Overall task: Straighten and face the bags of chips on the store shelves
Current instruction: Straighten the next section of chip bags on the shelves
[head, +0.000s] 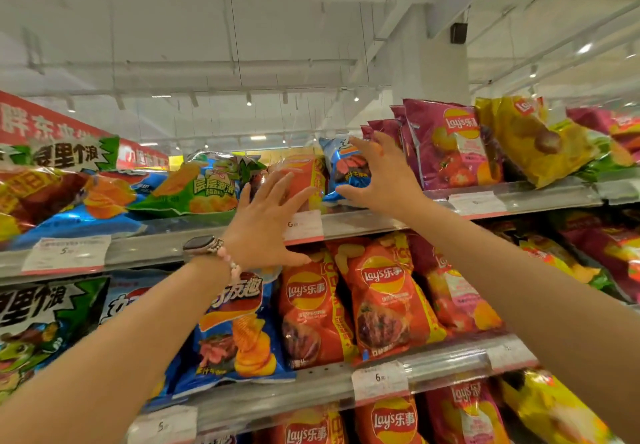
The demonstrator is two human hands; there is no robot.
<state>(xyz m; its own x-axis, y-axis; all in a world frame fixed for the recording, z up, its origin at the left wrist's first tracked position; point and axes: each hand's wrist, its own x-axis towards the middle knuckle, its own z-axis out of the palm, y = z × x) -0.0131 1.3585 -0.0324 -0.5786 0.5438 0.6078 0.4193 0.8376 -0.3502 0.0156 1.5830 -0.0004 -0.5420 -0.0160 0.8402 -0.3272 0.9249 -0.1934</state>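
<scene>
Forearms: ours, nearest the camera, both reach up toward the top shelf [363, 224].
Left hand [266, 225]: fingers spread, palm flat against the orange bag [304, 180], pinching nothing.
Right hand [377, 173]: fingers spread and curved over the blue bag [341, 166]; we cannot tell whether it grips.
Bags: both stand near the shelf's front edge, middle of the run, beside the magenta bags [446, 146].
Handling: we judge them light, air-puffed, slick and crushable.
Hold: we would take the side seams or top corners, never squeezing the middle.
</scene>
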